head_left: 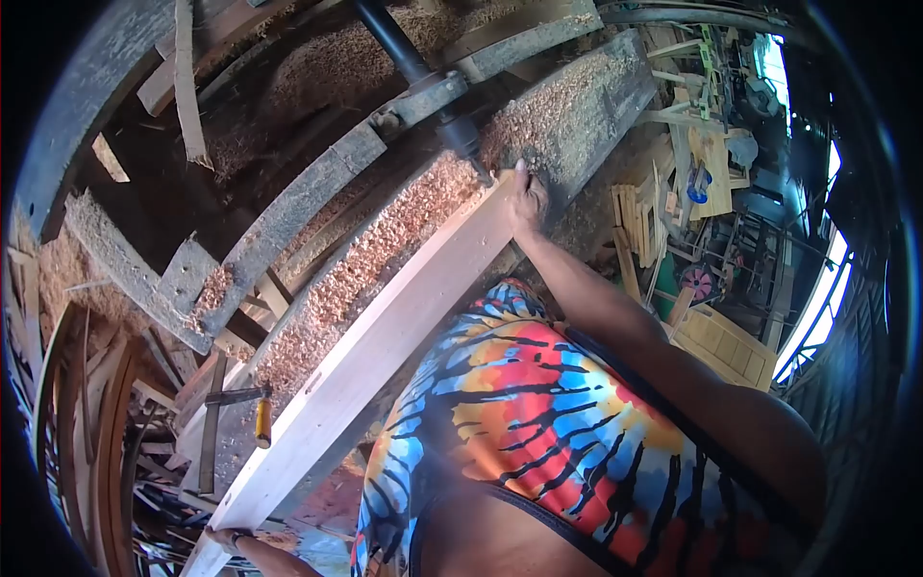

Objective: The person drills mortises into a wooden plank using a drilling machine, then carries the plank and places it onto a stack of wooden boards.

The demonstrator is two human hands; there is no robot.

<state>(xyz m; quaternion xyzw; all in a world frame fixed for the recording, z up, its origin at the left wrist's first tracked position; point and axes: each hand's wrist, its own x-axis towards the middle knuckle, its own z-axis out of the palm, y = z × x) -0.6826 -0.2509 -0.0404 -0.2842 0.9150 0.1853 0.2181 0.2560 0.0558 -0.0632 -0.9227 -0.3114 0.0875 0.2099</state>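
Observation:
A long pale wooden board (385,322) runs diagonally from the lower left to the upper middle, with small slots cut in its narrow edge. My right hand (529,199) grips its upper end, fingers around the edge. Near the lower end, my left hand (229,539) is wrapped around the board, partly cut off by the dim edge. A dark metal spindle (459,135) points down right beside the upper end, close to my right hand. Wood shavings (385,236) lie heaped along the board's far side.
A curved metal bar (308,197) crosses behind the board. A clamp with a yellow handle (262,423) stands close to the board's lower half. Wood strips (111,433) are piled at the left. Wooden panels (723,346) and tools lie at the right.

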